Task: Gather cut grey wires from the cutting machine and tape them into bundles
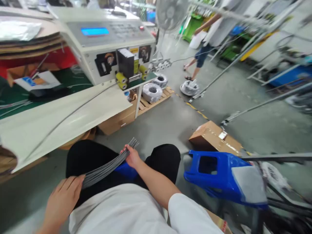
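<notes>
A bundle of grey cables (104, 169) lies slantwise above my lap. My right hand (132, 156) is closed around it near its far end, where the cut tips stick out past the fingers. At the near end my left hand (65, 194) rests with its fingers bent over the cables; its thumb is hidden. A single grey cable (70, 114) runs from the yellow rollers (121, 80) of the machine (104, 42) down along the cream chute (65, 112), apart from both hands.
Coils of cable (152, 92) sit on a wooden pallet beyond the machine's table. On the right are a blue plastic stool (225, 162), a cardboard box (215, 138) and metal frame bars. A person (212, 35) walks behind, near a fan (172, 13).
</notes>
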Tool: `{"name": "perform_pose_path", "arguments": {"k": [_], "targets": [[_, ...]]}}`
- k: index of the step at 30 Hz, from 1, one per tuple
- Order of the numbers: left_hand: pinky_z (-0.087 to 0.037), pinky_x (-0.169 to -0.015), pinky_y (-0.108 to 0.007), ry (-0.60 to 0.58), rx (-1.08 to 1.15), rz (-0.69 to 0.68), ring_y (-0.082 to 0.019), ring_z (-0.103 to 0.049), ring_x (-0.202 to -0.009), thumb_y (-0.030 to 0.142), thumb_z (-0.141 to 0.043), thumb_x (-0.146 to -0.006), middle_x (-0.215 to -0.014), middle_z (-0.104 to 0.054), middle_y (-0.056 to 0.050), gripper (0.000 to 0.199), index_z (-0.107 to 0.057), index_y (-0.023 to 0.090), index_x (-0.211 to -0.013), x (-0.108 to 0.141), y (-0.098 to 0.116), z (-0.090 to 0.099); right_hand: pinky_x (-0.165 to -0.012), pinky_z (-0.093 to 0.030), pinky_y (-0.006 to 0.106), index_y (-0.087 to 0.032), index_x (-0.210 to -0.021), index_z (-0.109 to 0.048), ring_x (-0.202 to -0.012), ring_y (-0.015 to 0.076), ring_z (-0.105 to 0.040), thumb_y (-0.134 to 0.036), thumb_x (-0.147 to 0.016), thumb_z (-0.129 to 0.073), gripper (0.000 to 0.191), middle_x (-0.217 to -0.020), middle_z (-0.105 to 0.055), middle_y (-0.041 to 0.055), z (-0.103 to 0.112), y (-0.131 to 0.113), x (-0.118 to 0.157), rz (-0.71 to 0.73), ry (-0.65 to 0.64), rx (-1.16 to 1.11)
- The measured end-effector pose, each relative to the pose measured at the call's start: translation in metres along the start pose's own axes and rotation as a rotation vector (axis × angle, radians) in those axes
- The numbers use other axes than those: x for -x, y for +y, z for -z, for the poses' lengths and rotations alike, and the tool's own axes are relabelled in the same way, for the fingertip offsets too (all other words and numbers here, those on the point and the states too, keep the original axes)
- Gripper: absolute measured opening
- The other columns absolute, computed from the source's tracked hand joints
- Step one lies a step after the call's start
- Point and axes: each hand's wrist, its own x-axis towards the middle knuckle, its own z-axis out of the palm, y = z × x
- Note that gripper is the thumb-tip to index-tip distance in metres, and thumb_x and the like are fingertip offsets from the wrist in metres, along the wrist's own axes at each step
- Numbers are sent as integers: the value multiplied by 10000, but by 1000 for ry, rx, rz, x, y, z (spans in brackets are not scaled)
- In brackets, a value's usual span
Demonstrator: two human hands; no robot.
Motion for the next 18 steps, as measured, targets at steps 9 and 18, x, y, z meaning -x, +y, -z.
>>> {"name": "perform_pose_path", "arguments": {"k": [9,18], "targets": [[-471,-891,-460,209,87,-130,-268,-631,-923,277,-529,-856,-1090,-667,-62,411,-562,301,-1264,-66,22,4,-773,-486,346,-158,-962,-666,-689,168,-649,-387,-787,-728,295,-665,-587,-39,10,3,-9,15,-12,1],[-373,-1080,-550,398,-5,11,-383,-421,-1341,467,-577,-861,-1441,-457,-188,747,-318,193,-1506,-221,36,50,-816,-497,354,-170,-973,-672,-805,204,-697,-443,-717,-788,392,-811,-717,33,10,0,-11,41,78,57]]}}
